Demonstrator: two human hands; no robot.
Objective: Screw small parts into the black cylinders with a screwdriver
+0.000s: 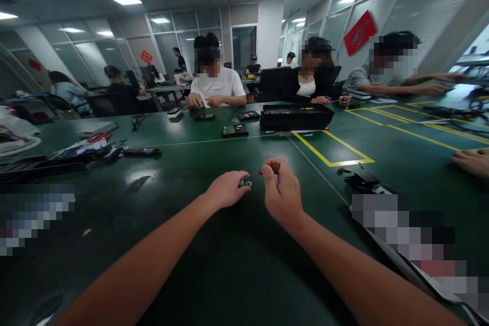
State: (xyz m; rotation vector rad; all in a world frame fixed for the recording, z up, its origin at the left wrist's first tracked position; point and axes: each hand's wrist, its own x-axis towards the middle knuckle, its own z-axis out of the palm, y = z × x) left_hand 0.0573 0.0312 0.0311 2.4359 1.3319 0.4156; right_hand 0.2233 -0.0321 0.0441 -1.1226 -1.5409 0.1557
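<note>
My right hand [284, 191] is closed around the reddish-brown handle of a screwdriver [261, 172]. Its thin shaft points left, toward the part in my other hand. Thumb and fingers of my left hand [227, 189] grip a small round metal part [248, 183], mostly hidden by the fingers. The screwdriver's tip is at or close to this part; whether they touch I cannot tell. Both hands are just above the green tabletop [214, 270].
Ahead stand a long black bin [296, 118] and an opened hard drive [235, 130]. A pen-like tool [142, 152] and a pile of cables [89, 146] lie left. Black parts [364, 181] lie right, near yellow tape [351, 163]. Co-workers sit across the table; another person's hand [471, 163] rests far right.
</note>
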